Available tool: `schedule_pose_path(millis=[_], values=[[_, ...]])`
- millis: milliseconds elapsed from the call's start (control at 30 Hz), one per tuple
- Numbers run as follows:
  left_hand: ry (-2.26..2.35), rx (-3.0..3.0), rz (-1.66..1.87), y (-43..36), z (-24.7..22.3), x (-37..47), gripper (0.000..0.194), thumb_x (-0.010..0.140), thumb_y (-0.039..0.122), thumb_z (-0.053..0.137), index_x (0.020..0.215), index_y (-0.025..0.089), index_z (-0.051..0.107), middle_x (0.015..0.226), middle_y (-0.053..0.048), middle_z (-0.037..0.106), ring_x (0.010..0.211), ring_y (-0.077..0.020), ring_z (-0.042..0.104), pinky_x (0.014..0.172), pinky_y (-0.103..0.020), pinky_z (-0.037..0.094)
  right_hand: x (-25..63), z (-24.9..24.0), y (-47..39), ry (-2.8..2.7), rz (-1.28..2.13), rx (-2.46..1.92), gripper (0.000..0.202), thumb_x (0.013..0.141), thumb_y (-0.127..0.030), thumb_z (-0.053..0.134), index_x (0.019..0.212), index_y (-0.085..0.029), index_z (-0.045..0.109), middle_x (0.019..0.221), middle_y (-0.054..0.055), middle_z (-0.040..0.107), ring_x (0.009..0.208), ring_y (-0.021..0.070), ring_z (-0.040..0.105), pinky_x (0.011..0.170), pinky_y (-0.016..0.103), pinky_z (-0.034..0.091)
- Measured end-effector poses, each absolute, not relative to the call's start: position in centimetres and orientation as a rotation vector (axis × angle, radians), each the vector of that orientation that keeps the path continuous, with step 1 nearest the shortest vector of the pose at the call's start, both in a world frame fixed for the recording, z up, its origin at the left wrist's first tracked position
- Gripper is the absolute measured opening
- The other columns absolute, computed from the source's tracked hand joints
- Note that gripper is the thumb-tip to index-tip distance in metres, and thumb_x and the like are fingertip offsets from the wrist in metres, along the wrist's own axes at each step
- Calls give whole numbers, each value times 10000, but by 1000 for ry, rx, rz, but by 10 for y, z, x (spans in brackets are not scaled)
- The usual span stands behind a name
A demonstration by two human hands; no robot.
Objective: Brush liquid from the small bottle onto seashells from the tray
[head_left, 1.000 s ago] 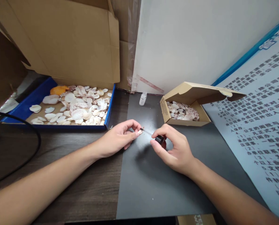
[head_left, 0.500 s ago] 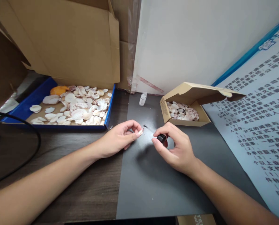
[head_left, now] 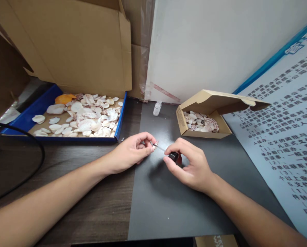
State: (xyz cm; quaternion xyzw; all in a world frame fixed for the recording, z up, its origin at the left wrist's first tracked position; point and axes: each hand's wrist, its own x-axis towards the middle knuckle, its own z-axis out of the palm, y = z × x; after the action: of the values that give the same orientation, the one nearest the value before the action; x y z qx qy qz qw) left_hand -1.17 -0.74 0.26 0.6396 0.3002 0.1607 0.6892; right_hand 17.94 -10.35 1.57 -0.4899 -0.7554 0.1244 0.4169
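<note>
Between thumb and fingers, my left hand (head_left: 133, 151) pinches a small seashell (head_left: 156, 144) over the grey mat (head_left: 153, 202). My right hand (head_left: 191, 163) grips the black cap of a bottle brush (head_left: 173, 156), whose thin clear stem points left. The brush's dark tip meets the shell, partly hidden by my left fingertips. Beyond both hands stands a small uncapped glass bottle (head_left: 157, 108) with a white label, upright on the mat.
At the left, a blue-edged cardboard box (head_left: 66, 139) with a raised lid holds many seashells (head_left: 89, 118). A smaller open carton (head_left: 207, 134) with more shells stands right. A black cable (head_left: 41, 151) curves across the left side. A printed sheet (head_left: 284, 144) leans at the right.
My right hand has moved slightly left and down. The brush tip, apart from the shell before, is now against it. My left hand keeps its place.
</note>
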Motion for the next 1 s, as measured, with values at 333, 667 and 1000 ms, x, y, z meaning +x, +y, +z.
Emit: schedule_pose_path(millis=[333,667,1000], values=[[697,1437,376,-7,5,-12,207,870,370,599,926,187,520,646,83,433,478,-60,392,452,-195,310,182,14,-105,-1847,333,-1273,63,897,-199,593,954,-219,580,761,-9,580,584,121,518,551,267,453],[679,1400,395,-6,7,-11,208,860,372,604,889,190,509,656,81,438,462,-54,387,447,-206,317,183,12,-105,-1801,323,-1316,80,894,-218,590,965,-231,556,783,-9,577,588,123,520,547,268,460],[666,1372,380,-5,4,-12,196,893,358,611,897,191,508,590,99,417,452,-48,380,455,-196,297,181,12,-103,-1769,322,-1340,110,869,-183,626,946,-223,557,764,-27,541,560,103,488,536,253,437]])
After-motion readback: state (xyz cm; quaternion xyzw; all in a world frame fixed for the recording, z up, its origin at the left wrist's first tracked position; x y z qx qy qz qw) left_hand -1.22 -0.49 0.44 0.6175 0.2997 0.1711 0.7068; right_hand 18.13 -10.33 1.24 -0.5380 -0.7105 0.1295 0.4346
